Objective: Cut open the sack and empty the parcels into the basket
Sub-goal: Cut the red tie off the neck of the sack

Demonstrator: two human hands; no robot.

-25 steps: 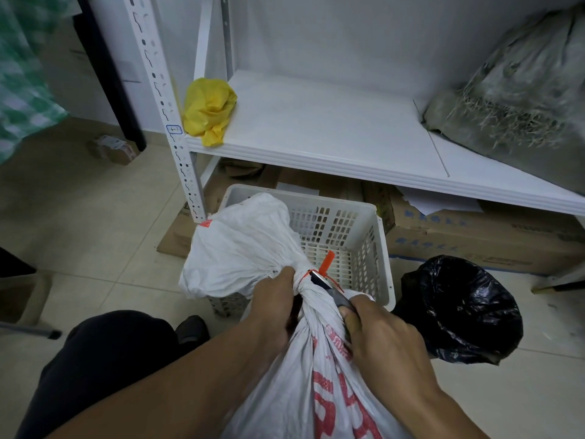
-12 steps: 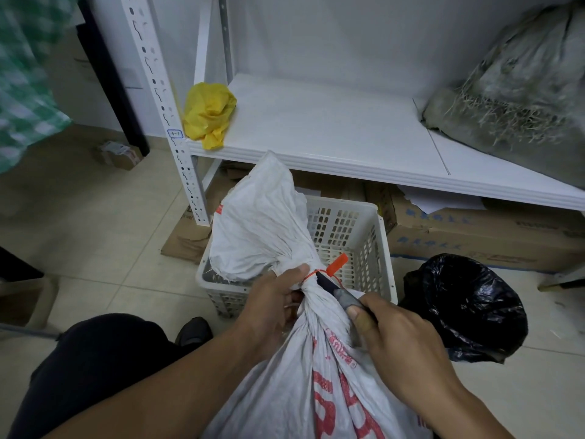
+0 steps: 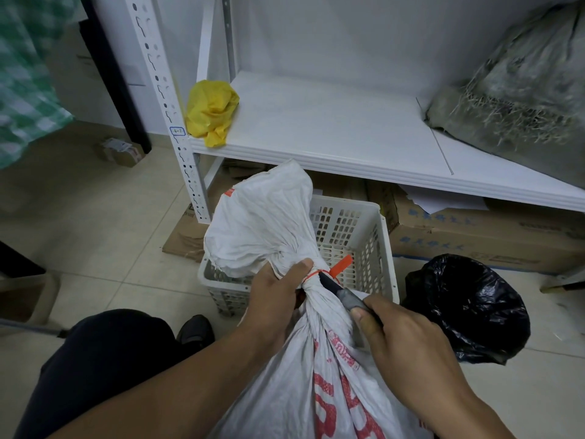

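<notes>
Left hand (image 3: 278, 289): fingers curled closed, forearm reaching in from lower left | Right hand (image 3: 402, 340): fisted, thumb extended forward, forearm from lower right.

red print is showing on the white sack (image 3: 319, 388), illegible; blue characters on the cardboard box (image 3: 493, 239), unreadable; the small blue-outlined label (image 3: 177, 131) on the shelf post (image 3: 164, 99) is too small to read.

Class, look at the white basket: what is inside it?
The basket shows only bare mesh walls on its right; the sack top covers the rest, so contents there are hidden.
</notes>
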